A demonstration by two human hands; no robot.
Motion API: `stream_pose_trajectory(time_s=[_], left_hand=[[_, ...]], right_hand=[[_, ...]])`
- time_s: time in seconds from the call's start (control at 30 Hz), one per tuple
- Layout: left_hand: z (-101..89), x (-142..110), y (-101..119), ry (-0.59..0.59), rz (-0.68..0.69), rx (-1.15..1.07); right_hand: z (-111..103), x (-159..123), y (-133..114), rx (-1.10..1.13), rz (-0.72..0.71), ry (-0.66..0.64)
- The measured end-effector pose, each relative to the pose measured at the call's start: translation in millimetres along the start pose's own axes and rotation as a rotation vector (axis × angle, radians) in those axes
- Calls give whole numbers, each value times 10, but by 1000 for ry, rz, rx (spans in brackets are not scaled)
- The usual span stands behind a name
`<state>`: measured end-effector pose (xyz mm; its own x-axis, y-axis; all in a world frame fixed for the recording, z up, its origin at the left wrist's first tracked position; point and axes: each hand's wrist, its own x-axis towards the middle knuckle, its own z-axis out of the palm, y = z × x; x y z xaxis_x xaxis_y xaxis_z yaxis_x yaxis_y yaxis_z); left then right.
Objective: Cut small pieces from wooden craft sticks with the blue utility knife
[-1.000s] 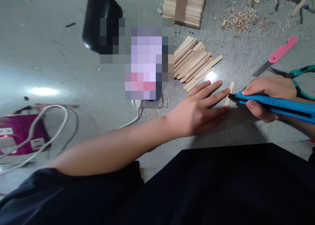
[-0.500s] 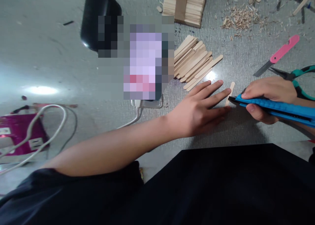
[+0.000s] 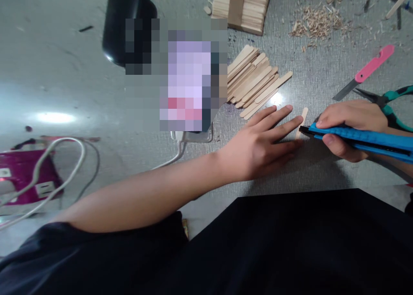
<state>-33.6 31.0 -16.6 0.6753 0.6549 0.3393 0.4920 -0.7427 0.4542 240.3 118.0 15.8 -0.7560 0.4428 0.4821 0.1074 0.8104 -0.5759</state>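
My left hand lies flat on the table with its fingers spread. Its fingertips press on a wooden craft stick whose lower part is partly hidden by them. My right hand is wrapped round a blue utility knife. The knife's dark tip meets the stick beside my left fingertips. Just beyond my left hand is a loose heap of craft sticks. Behind my right hand lie a pink-handled knife and pliers with green and black handles.
A bundle of craft sticks lies at the back, with a pile of wood shavings to its right. On the left are a black rounded object, a phone with a blurred screen, a white cable and a purple power strip.
Hardly anything differs. Both hands, the stick and the blue utility knife keep nearly the same place, and the view has shifted very slightly.
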Motion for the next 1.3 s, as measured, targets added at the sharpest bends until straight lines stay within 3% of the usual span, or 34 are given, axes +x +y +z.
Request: stream_pose_trajectory(time_s=[0.43, 0.8, 0.93, 0.97, 1.17, 1.3], left_hand=[[-30, -4, 23, -44, -35, -39], [4, -14, 22, -39, -23, 9], [45, -25, -3, -5, -3, 27], [52, -25, -6, -8, -4, 30], [56, -12, -5, -20, -7, 56], [50, -12, 4, 6, 9, 36]], right_hand=[[-23, 25, -111, -8, -16, -161], [137, -43, -227, -112, -49, -84], [143, -112, -135, -3, 43, -39], [128, -117, -128, 43, 98, 11], [9, -39, -216, 183, 547, 0], [-20, 9, -220, 229, 637, -28]])
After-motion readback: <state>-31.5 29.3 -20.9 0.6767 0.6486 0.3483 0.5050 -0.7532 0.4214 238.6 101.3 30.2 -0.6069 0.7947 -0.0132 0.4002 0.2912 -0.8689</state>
